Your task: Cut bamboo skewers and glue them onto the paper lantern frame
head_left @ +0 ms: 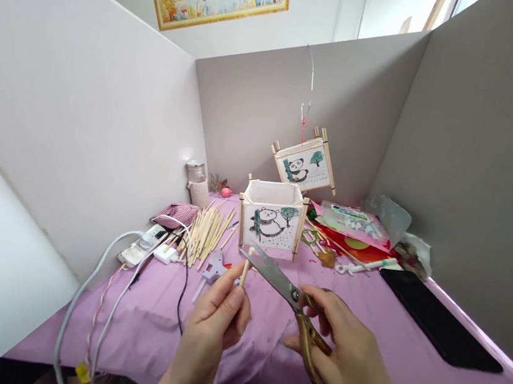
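Note:
My left hand [217, 318] is closed around a thin wooden stick [244, 273], whose upper end points away from me. In my right hand [345, 346] is a pair of scissors [274, 274] with brass-coloured handles. Their blades are parted, and the tips lie close to the stick's upper end; whether they touch it I cannot tell. Just beyond stands a box-shaped paper lantern [271, 226] with wooden corner posts and a panda drawing. A second panda lantern [304, 163] hangs tilted behind it from a wire hook [309, 83] by a red string.
A pile of wooden sticks [207, 233] lies left of the lantern, near a glue gun [214, 268]. A power strip [142, 246] with cables and a bottle [197, 185] are farther left. Red papers [357, 248] and a black tablet-like slab [437, 317] lie right. Grey panels [466, 155] enclose the table.

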Action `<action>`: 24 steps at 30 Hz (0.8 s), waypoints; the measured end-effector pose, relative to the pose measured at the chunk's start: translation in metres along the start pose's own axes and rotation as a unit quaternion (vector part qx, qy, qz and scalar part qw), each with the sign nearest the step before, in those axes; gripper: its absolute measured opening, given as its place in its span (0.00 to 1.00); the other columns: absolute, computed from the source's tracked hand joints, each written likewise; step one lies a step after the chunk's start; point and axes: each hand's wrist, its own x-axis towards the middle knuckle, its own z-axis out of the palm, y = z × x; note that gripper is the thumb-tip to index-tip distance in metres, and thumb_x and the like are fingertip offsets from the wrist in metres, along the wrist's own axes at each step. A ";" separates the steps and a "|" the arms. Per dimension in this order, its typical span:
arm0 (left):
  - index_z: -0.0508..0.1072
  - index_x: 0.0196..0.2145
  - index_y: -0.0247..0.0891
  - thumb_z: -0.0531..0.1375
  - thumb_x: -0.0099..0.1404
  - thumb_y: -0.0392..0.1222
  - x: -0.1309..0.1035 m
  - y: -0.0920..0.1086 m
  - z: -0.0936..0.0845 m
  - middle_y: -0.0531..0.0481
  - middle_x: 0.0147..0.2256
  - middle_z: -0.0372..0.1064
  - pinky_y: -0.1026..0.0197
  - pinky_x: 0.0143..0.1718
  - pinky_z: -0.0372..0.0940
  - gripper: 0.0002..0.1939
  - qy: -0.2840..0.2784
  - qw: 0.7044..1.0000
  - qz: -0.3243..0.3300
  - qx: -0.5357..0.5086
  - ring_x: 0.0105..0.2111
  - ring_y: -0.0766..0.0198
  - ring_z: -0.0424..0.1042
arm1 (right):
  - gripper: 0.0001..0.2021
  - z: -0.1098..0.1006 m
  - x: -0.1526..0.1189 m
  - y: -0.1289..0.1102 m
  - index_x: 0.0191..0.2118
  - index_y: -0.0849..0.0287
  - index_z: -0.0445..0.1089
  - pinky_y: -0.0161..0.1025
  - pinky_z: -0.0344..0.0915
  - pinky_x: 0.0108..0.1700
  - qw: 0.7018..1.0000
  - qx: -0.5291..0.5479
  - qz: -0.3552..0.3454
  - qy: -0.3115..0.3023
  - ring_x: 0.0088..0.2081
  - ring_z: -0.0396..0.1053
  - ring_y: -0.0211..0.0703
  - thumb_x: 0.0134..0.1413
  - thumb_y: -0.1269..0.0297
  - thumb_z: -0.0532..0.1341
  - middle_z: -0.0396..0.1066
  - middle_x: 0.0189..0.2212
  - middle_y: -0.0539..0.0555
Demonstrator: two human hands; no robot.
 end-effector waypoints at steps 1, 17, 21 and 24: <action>0.61 0.59 0.42 0.57 0.66 0.46 -0.001 0.000 0.001 0.60 0.17 0.52 0.71 0.16 0.37 0.25 -0.007 1.000 -0.020 -0.013 0.15 0.76 0.41 | 0.25 0.001 0.000 0.001 0.52 0.53 0.59 0.40 0.69 0.39 1.000 -0.003 -0.004 0.004 0.36 0.70 0.45 0.51 0.55 0.66 0.69 0.38 0.53; 0.62 0.59 0.41 0.55 0.67 0.40 -0.003 0.003 -0.004 0.60 0.15 0.52 0.73 0.12 0.37 0.23 -0.075 0.986 -0.110 -0.103 0.13 0.77 0.36 | 0.19 -0.006 -0.005 0.006 0.50 0.52 0.62 0.33 0.64 0.31 0.998 0.050 0.003 -0.031 0.27 0.66 0.37 0.53 0.62 0.64 0.70 0.31 0.47; 0.68 0.51 0.34 0.51 0.69 0.36 0.011 0.011 -0.004 0.59 0.18 0.53 0.73 0.12 0.41 0.15 0.000 0.990 -0.048 -0.133 0.13 0.77 0.40 | 0.21 -0.005 -0.007 0.007 0.48 0.54 0.64 0.33 0.65 0.31 0.978 0.147 0.130 -0.069 0.27 0.66 0.38 0.49 0.56 0.66 0.68 0.27 0.46; 0.70 0.38 0.29 0.46 0.70 0.32 0.026 0.021 -0.008 0.57 0.21 0.54 0.73 0.14 0.49 0.13 0.084 0.970 0.003 -0.227 0.15 0.77 0.48 | 0.23 -0.002 -0.009 0.007 0.49 0.56 0.64 0.33 0.64 0.28 0.940 0.259 0.213 -0.068 0.27 0.64 0.38 0.48 0.53 0.65 0.65 0.26 0.46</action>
